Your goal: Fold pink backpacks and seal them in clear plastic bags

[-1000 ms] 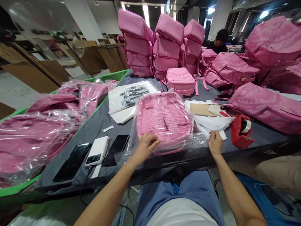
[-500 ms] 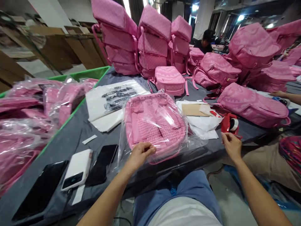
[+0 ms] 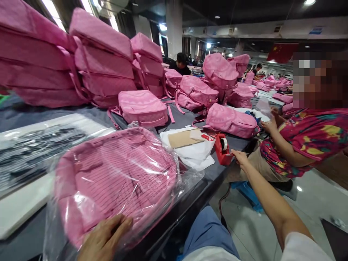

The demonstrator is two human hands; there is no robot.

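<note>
- Risk 1: R hand (image 3: pixel 240 158) is at the near end of the red tape dispenser (image 3: pixel 223 157); the cutter is prob. right there, so a careless fingertip could get nicked.
- Risk 2: dispenser sits close to the edge of the dark-covered table (image 3: pixel 213 172); a hard tug could tip it or drag it off.
- Risk 3: the clear plastic bag (image 3: pixel 191 177) looks thin & slack; tape could grab it in the wrong spot, & pulling it free might tear the film.
- Risk 4: bagged pack lies right by the table edge too; w/ a bump, it could slide off.
- Hands: L hand (image 3: pixel 104 235) has fingers curled, thumb near index, on the film at the pack's near side. R has index stretched out, thumb close by. Can't tell if either actually pinches anything; fingertips too small/hidden.
- Pos.: pink backpack (image 3: pixel 119 174) lies flat in the bag, in front of the person, left of the white papers (image 3: pixel 194 156).
- Look: pink, rounded corners, dark fine lines across the middle, bright glare & wrinkles on film, loose flap on R side.
</note>
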